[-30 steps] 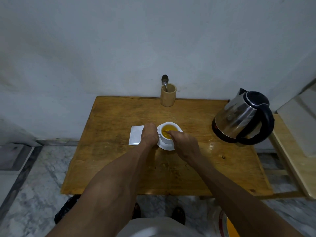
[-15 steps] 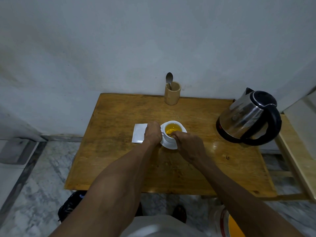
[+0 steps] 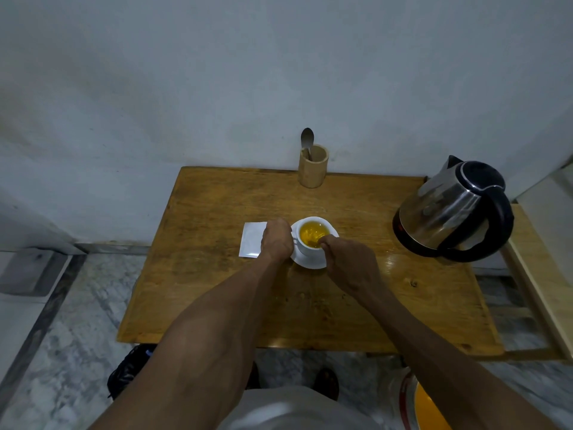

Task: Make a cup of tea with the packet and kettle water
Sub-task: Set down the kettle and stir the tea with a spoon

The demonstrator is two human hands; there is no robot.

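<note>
Near the tabletop's [image 3: 217, 305] middle, the cup [image 3: 313, 235] is sitting on its saucer [image 3: 310, 262]. The left hand [image 3: 277, 242] is gripping its handle side; the right hand [image 3: 347, 265], nearer the tea, is pinching something at the near rim, probably a stirrer. The packet [image 3: 251, 238] is lying just left.

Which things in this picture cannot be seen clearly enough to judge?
- Head view: whatever the right hand pinches in the cup is hidden by its fingers.
- The cup handle is covered by the left hand.
- Print on the packet is too small, and the left hand overlaps it.
- The orange object is cut by the bottom edge.
</note>
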